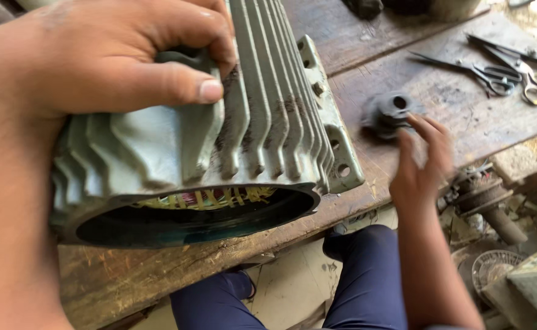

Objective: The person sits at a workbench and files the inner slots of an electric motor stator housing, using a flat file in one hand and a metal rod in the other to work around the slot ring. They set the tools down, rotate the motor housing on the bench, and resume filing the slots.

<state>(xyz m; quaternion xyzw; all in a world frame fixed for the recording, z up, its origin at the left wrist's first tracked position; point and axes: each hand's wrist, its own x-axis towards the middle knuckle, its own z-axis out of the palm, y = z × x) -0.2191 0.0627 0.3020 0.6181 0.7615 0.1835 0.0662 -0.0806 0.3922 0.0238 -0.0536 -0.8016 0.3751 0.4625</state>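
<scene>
Head view: left hand (97, 61) gripping finned grey motor housing (262, 122), fingers curling over fins, housing lying tilted on wooden surface (440, 122), open end facing camera, coloured windings (213, 197) showing inside. Right hand (424, 162) blurring, fingers loose, touching dark round part (388, 112) just beyond fingertips; grip on it unclear. Scissors (495, 76) lying farther beyond right hand.
</scene>
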